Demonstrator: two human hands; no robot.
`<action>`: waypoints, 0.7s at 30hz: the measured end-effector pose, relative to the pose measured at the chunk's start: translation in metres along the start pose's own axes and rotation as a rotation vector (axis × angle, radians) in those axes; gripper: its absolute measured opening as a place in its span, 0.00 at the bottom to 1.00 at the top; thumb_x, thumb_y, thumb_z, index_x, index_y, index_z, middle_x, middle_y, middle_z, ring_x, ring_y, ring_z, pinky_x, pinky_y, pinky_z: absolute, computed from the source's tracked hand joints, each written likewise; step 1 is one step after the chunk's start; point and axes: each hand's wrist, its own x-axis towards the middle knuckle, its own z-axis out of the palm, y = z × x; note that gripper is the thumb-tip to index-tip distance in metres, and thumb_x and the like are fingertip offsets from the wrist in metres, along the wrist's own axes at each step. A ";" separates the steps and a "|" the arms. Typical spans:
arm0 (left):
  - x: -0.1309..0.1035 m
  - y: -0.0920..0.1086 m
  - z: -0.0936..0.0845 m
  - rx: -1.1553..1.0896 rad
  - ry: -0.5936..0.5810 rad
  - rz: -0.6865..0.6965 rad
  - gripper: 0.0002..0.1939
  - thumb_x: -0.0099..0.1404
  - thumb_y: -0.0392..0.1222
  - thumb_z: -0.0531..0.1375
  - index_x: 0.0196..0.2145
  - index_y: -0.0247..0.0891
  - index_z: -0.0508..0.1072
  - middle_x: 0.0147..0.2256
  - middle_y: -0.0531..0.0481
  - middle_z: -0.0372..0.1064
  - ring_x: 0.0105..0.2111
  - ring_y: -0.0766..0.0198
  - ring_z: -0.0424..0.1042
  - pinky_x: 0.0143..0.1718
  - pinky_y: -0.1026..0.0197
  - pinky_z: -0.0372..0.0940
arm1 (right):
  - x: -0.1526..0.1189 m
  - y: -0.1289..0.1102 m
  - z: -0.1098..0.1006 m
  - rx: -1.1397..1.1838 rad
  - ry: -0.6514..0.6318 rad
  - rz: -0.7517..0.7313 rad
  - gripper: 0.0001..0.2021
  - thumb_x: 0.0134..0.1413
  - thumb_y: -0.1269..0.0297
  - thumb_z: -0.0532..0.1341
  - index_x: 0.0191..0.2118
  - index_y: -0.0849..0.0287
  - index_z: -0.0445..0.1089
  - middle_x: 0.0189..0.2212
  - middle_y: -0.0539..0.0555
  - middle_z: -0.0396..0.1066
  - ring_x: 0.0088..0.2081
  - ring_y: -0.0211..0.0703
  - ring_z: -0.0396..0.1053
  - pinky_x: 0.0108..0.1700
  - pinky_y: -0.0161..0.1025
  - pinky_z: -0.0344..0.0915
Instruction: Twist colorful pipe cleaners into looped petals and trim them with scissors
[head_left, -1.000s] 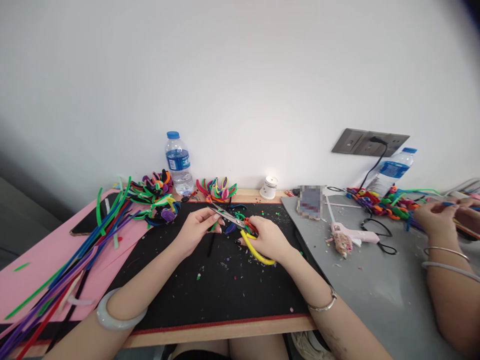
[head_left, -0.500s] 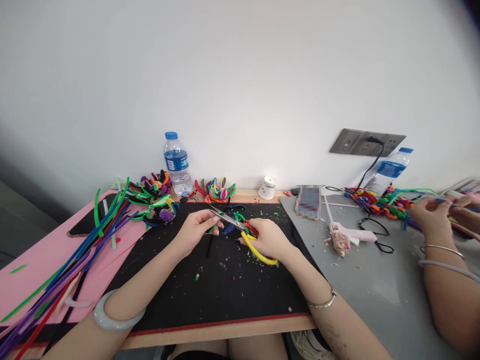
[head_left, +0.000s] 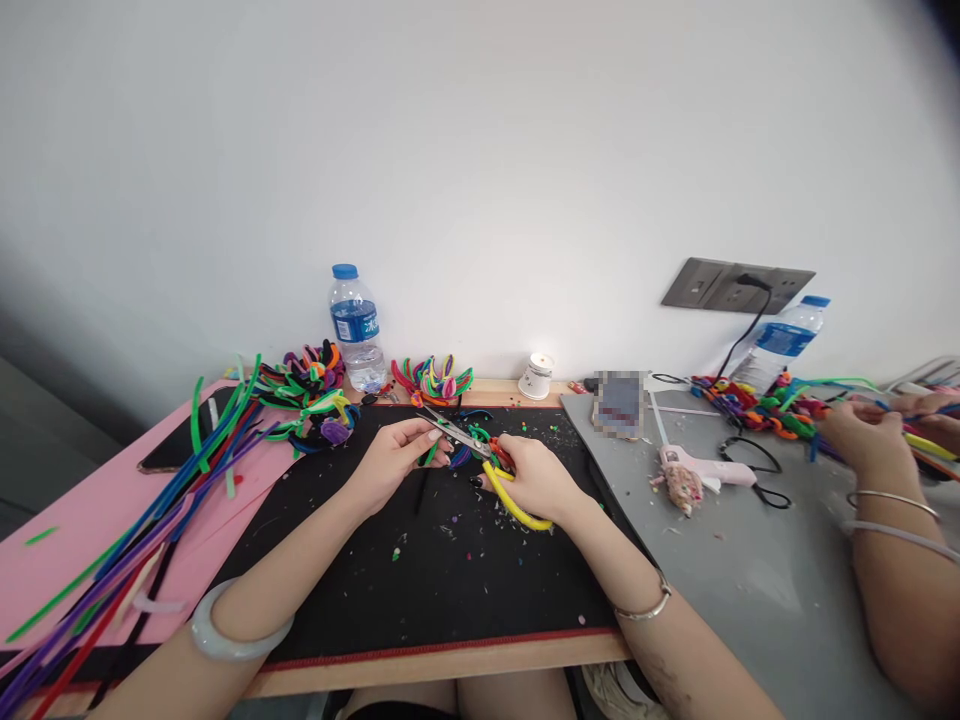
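Observation:
My right hand grips a pair of scissors with yellow and red handles. The blades point up and to the left, reaching past the fingertips of my left hand. Those left fingers are pinched together on a short green pipe cleaner, which they mostly cover. Behind the scissors, blue and green pipe cleaner pieces lie on the black mat. Small coloured clippings are scattered around both hands.
Long loose pipe cleaners lie on a pink sheet at left, beside finished-looking bunches. A water bottle, a paper cup and another colourful bunch stand along the wall. A glue gun and another person's hands are at right.
The scissors have tilted slightly and their yellow handle has shifted a little left. My left hand keeps its pinch. The other person's hands have moved slightly.

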 end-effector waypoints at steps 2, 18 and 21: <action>0.000 -0.001 0.000 -0.013 0.017 -0.001 0.10 0.55 0.44 0.60 0.28 0.33 0.71 0.27 0.50 0.69 0.27 0.68 0.68 0.33 0.63 0.64 | 0.000 -0.001 0.001 -0.011 0.005 0.006 0.17 0.45 0.48 0.58 0.29 0.59 0.58 0.25 0.48 0.62 0.25 0.35 0.58 0.26 0.31 0.47; -0.001 -0.007 0.008 -0.179 0.010 -0.004 0.08 0.56 0.43 0.60 0.28 0.35 0.69 0.27 0.53 0.67 0.26 0.71 0.66 0.32 0.65 0.63 | -0.001 -0.007 0.005 -0.024 0.026 0.032 0.15 0.47 0.50 0.57 0.29 0.59 0.60 0.27 0.50 0.64 0.26 0.36 0.59 0.26 0.31 0.48; -0.001 -0.007 0.007 -0.160 0.013 -0.007 0.08 0.56 0.43 0.60 0.29 0.35 0.69 0.27 0.53 0.67 0.26 0.71 0.66 0.33 0.65 0.63 | -0.001 -0.007 0.005 -0.014 0.033 0.022 0.16 0.47 0.49 0.57 0.27 0.59 0.60 0.25 0.50 0.63 0.25 0.35 0.58 0.25 0.31 0.48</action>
